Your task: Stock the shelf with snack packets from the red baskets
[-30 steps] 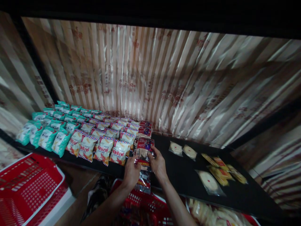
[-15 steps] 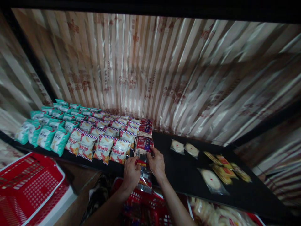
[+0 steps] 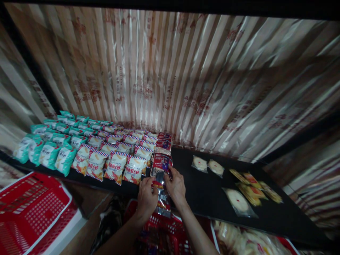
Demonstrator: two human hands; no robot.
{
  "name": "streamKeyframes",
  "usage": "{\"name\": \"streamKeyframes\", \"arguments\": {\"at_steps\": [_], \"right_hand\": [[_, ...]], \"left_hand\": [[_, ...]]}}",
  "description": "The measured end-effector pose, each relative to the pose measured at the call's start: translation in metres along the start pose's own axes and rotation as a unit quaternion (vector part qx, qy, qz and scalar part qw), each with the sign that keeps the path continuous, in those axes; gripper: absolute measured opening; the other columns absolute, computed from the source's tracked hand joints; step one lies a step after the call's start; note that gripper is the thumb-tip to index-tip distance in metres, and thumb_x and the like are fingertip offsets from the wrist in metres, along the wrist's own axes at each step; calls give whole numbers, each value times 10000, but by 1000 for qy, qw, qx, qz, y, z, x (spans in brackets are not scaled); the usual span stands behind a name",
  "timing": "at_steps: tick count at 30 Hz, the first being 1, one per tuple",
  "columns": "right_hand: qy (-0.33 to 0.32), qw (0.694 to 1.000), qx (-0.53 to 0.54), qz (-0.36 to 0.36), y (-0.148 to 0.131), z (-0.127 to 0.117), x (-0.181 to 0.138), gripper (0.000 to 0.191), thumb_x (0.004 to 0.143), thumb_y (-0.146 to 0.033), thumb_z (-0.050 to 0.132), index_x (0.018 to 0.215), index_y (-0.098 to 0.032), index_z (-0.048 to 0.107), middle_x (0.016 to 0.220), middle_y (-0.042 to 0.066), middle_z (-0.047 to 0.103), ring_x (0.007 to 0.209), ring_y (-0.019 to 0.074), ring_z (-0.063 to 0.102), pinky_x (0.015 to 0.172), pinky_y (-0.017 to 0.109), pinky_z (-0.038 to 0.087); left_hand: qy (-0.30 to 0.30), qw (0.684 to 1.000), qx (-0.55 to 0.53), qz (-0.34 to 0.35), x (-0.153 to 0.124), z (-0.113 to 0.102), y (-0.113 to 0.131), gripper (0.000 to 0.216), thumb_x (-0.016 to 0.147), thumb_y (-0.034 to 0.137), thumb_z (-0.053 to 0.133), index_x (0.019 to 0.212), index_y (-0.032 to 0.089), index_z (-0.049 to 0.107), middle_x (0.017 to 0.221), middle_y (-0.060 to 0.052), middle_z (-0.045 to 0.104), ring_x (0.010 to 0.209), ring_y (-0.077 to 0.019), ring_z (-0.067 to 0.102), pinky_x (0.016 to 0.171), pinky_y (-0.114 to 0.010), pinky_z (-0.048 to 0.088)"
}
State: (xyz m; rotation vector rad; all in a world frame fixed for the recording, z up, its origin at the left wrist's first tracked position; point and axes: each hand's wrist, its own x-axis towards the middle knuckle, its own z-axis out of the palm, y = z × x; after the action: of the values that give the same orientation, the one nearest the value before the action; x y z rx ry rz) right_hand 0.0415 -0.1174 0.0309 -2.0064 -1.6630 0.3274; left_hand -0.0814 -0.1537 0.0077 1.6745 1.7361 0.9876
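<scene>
A red basket (image 3: 57, 187) is cropped at left, and the right hand (image 3: 175, 185) partly hides a maroon packet (image 3: 160, 161).

Blurred Chinese characters (image 3: 132, 171), none surely legible, on teal bags (image 3: 65, 160), white bags (image 3: 97, 165), red packets (image 3: 160, 161), striped sheeting (image 3: 159, 60)

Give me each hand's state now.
Left hand: holding the red packet by its left side.
Right hand: holding the same packet by its right side.

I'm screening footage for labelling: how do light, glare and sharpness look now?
Head view, lighting: dim, with glare streaks on the striped sheeting; head view, shadow: the middle red basket is murky inside; head view, sharpness: left hand and right hand stand out in outline, but fine print on the dark red packets is unreadable.
</scene>
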Motion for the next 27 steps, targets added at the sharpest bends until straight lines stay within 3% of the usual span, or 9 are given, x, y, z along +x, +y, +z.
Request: {"name": "streamKeyframes", "arguments": {"at_steps": [7,19,24,27], "right_hand": [[14,1000,-12,5,-4,-3,-3,461,792,-279,402,1203,-140,556,1229,106,561,1094,250,496,917,353,389],[70,997,26,-28,3,1,-7,441,784,-300,426,1164,-145,588,1247,142,531,1127,274,465,916,397,395],[126,986,93,-52,10,-9,-22,400,800,-340,413,1103,-166,608,1262,127,521,1151,259,449,941,423,383],[162,973,150,-65,15,-19,-43,394,812,-368,411,1098,-161,586,1235,132,541,1158,251,454,968,448,362]], "left_hand": [[-3,1000,-24,-11,-1,-1,1,414,717,110,421,1089,65,598,1073,-133,593,1051,-224,517,974,-363,391],[-4,1000,5,-9,-6,-4,2,417,743,105,430,1128,105,589,1102,-111,576,1067,-211,501,993,-344,371],[38,999,17,-10,-15,-11,5,388,749,109,445,1089,159,625,1157,-114,531,1084,-233,482,966,-380,394],[81,997,-14,5,-34,-21,4,326,783,140,415,1010,178,646,1149,-104,536,1054,-228,497,942,-394,409]]}}
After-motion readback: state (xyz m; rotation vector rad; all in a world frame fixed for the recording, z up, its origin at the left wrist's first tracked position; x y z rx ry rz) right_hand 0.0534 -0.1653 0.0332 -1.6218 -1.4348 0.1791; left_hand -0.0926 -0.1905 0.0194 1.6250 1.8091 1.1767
